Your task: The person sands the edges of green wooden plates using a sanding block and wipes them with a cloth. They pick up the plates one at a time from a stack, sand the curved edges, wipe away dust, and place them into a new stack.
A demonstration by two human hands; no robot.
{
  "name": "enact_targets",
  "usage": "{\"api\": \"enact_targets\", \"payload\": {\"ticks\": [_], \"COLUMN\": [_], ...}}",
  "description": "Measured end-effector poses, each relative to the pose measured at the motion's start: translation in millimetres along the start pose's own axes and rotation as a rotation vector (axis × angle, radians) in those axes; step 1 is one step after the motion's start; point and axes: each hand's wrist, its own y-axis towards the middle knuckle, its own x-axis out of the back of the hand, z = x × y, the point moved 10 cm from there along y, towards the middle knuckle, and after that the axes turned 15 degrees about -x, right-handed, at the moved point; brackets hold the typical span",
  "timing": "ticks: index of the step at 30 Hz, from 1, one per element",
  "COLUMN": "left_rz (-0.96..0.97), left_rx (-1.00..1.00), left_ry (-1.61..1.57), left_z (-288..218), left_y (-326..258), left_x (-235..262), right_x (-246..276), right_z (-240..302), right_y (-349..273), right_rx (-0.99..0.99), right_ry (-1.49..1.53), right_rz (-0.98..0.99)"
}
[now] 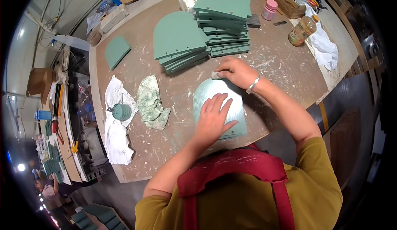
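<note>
A green painted panel with a rounded top [202, 95] lies flat on the table near its front edge, light glaring off its surface. My left hand [213, 116] rests on it with fingers spread, pressing nothing but the panel. At the rounded far edge, my right hand [237, 71] pinches a small grey pad [216, 75] against the rim; the pad's underside is hidden. Just beyond stand two stacks of like panels, a lower left stack [178, 33] and a taller right stack [225, 0], with small holes along their straight edges.
Left on the table [153, 155] are a stained crumpled cloth [152, 102], a white cloth [118, 137] bearing a green-coated can [121, 112], and a small green piece [117, 51]. Far right stand a pink jar [269, 10] and a yellow-capped bottle [302, 31] beside white cloth [324, 50].
</note>
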Motion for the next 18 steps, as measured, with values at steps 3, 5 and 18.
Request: {"api": "enact_targets", "payload": {"ticks": [3, 5, 18], "left_rz": [-0.033, -0.04, -0.064], "left_rx": [0.028, 0.022, -0.039], "left_ry": [-0.011, -0.012, 0.062], "left_z": [-0.2, -1.2, -5.4], "left_y": [-0.7, -0.4, -0.7], "left_x": [4.5, 5.5, 1.1], "right_x": [17.9, 20.2, 5.4], "right_z": [-19.0, -27.2, -32.5], "right_y": [-34.6, -56.2, -182.6], "right_rx": [-0.081, -0.109, -0.24], "right_ry": [0.067, 0.085, 0.199], "right_rz": [-0.15, -0.192, -0.613]}}
